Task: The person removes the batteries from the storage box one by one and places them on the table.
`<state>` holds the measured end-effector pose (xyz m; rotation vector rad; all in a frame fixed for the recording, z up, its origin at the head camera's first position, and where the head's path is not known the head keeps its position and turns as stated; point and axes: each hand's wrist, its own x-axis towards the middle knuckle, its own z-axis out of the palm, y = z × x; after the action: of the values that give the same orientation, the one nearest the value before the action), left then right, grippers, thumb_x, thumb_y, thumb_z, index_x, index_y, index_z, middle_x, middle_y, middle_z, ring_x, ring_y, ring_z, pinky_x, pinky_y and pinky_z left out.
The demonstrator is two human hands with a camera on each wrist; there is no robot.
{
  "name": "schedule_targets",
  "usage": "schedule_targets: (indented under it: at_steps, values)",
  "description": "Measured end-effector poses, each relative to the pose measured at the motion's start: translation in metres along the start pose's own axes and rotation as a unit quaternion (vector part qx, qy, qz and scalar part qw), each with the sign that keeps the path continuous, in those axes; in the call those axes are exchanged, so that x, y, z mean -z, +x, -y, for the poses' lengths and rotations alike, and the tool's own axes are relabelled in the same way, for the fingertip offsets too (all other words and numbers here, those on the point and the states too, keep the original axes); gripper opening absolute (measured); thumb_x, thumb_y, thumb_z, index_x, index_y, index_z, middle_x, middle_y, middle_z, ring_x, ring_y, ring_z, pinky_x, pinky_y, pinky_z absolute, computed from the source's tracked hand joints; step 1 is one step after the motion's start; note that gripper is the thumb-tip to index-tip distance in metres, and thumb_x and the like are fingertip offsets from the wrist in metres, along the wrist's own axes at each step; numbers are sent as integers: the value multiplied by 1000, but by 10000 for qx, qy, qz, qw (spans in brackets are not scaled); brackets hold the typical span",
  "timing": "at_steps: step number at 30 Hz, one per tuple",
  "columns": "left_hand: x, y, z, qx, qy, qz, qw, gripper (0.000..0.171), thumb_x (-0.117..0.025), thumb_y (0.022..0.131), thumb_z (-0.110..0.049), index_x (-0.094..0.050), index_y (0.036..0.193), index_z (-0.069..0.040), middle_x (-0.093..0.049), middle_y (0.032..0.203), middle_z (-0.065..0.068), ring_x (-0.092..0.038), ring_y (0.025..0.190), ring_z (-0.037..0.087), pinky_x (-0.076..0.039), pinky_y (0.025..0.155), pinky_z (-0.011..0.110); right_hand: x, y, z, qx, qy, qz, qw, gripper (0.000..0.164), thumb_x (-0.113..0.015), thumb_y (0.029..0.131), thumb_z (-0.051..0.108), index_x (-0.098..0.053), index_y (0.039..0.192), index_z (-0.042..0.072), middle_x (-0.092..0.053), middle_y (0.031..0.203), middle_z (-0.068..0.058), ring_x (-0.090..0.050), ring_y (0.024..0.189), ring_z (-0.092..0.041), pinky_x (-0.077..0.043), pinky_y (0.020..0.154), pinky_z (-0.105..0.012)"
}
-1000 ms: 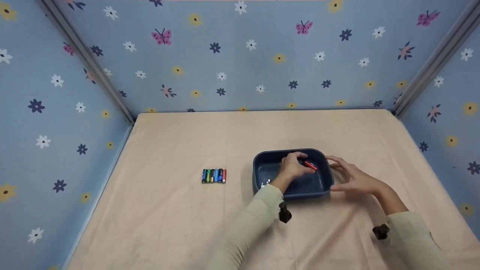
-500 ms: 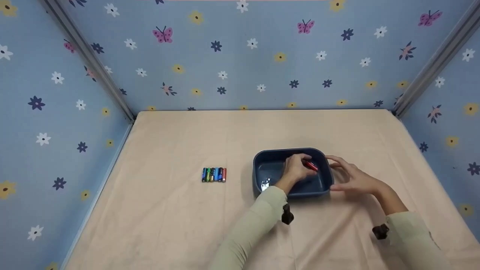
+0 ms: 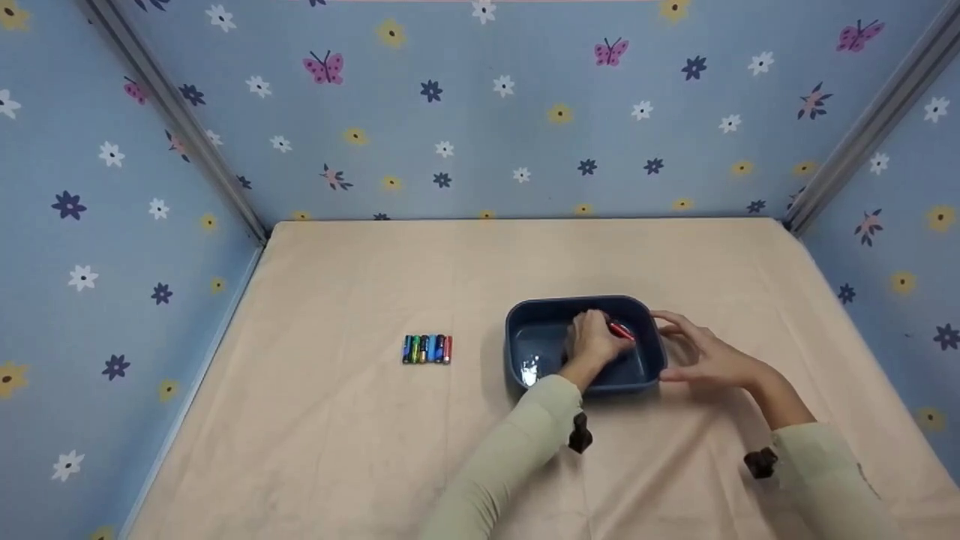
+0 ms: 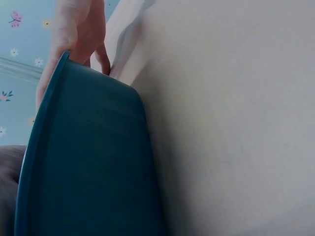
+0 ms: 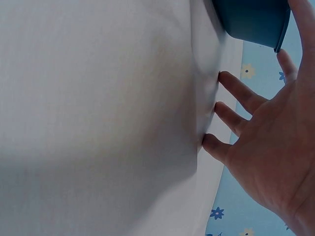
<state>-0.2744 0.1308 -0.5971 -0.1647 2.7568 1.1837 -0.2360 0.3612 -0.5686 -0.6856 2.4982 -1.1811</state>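
A dark blue rectangular box (image 3: 541, 345) stands on the cloth right of centre in the head view. My left hand (image 3: 592, 341) reaches inside it, fingers curled down, and its thumb and fingers hold a small red battery (image 3: 620, 330); the fingertips are partly hidden. Spread fingers of my right hand (image 3: 716, 360) touch the box's right end. In the right wrist view the right hand (image 5: 275, 142) has its lower fingers by the cloth and another finger at the rim of the box (image 5: 253, 19). The left wrist view shows mostly the box's outer wall (image 4: 98, 147).
Left of the box, several colourful batteries (image 3: 427, 349) lie side by side in a row. A beige cloth (image 3: 360, 285) with creases covers the table. Blue flowered panels (image 3: 480, 112) enclose the back and sides. A bright glint (image 3: 529, 369) shows inside the box.
My left hand has shifted slightly right inside the box, and its fingers have curled further down. The red battery, the box and my right hand have stayed almost in place.
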Motion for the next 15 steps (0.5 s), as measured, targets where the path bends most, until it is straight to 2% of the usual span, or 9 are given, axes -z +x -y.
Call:
schedule_targets:
  at_steps: [3, 5, 11, 15]
  values:
    - [11, -8, -6, 178, -190, -114, 9996, 45, -110, 72, -37, -87, 104, -16, -86, 103, 0, -78, 91, 19, -64, 78, 37, 0, 1, 1, 21, -28, 0, 10000, 97, -91, 94, 17, -38, 175, 21, -54, 171, -24, -48, 156, -51, -21, 126, -85]
    - [17, -12, -10, 328, -222, -141, 9991, 41, -110, 70, -35, -87, 98, -16, -86, 100, 0, -77, 88, 18, -63, 77, 37, 0, 1, 2, 39, -25, 1, 10000, 97, -92, 94, 17, -38, 174, 20, -54, 171, -24, -50, 155, -49, -20, 126, -85]
    - [15, -10, -18, 806, -71, -227, 9965, 47, -114, 62, -42, -78, 82, -19, -83, 91, -3, -78, 86, 18, -63, 75, 38, 0, 0, 2, -53, 97, 20, 9999, 96, -91, 94, 17, -38, 175, 21, -54, 171, -26, -50, 156, -34, -19, 127, -86]
    - [17, -7, -26, 1119, 111, -97, 9936, 55, -115, 59, -45, -76, 85, -17, -84, 98, 1, -82, 96, 23, -66, 81, 41, 0, 0, 1, -49, 114, 1, 9999, 98, -92, 94, 17, -38, 174, 21, -55, 170, -26, -52, 153, -16, -20, 127, -86]
